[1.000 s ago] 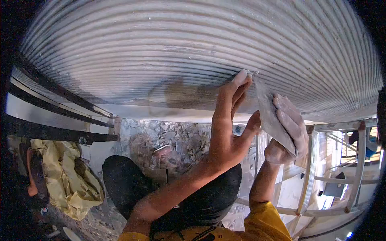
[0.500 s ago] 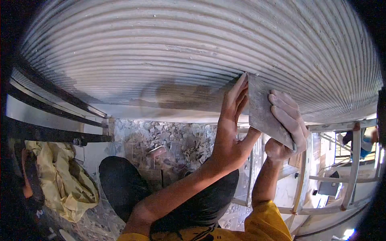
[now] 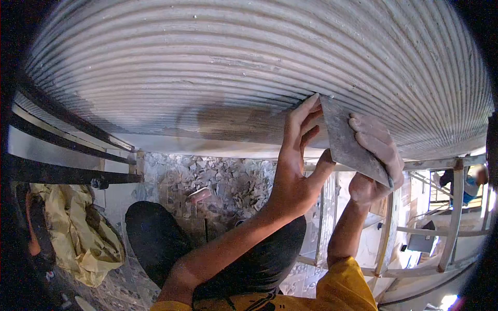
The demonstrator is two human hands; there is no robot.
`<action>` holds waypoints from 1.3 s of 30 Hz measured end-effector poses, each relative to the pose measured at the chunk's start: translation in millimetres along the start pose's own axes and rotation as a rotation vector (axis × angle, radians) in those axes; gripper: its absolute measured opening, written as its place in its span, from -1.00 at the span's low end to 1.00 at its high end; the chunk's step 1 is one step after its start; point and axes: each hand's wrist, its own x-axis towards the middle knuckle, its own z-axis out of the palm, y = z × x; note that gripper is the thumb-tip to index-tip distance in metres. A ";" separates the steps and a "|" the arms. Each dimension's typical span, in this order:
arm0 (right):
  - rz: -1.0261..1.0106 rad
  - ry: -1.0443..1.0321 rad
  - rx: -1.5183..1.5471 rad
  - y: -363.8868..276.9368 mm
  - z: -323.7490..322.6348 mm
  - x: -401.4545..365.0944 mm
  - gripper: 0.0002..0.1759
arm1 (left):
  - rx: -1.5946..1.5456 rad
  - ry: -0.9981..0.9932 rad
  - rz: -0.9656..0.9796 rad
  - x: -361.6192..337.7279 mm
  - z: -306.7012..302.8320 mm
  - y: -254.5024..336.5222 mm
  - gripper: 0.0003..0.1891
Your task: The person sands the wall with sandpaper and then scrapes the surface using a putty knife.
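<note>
A flat grey metal scraper plate (image 3: 346, 139) stands with its pointed upper corner against a ribbed, greyish-white wall surface (image 3: 249, 46). My right hand (image 3: 388, 155) is closed round its right side, with dusty fingers over the far edge and the heel of the palm below the lower corner. My left hand (image 3: 299, 160) is at the plate's left edge, its fingers stretched upward and apart. The left fingertips meet the wall right by the plate's upper corner, and the thumb tip is at its lower left corner.
Broken rubble (image 3: 228, 179) and a reddish block (image 3: 200, 195) lie on the floor below. Dark metal bars (image 3: 67, 170) and a crumpled yellowish sheet (image 3: 78, 233) are at left. A ladder-like metal frame (image 3: 388, 228) is at right, with another person (image 3: 469, 186) beyond it.
The scraper plate and my right hand have shifted slightly right, the plate's lower end swinging outward. My left fingers are spread a little wider from the plate's edge.
</note>
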 end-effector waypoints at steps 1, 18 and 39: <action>0.034 -0.004 0.033 0.3 -1.7 0.8 -0.53 | -0.001 0.001 0.000 0.6 -0.3 -0.9 -0.05; 0.172 0.217 0.206 2.1 -26.4 -34.6 -0.70 | 0.422 0.223 0.335 11.6 -18.8 -4.9 -0.69; 0.749 0.771 0.376 -18.7 -12.4 -73.6 -0.32 | 1.324 -0.126 0.732 31.2 -40.4 3.8 -0.35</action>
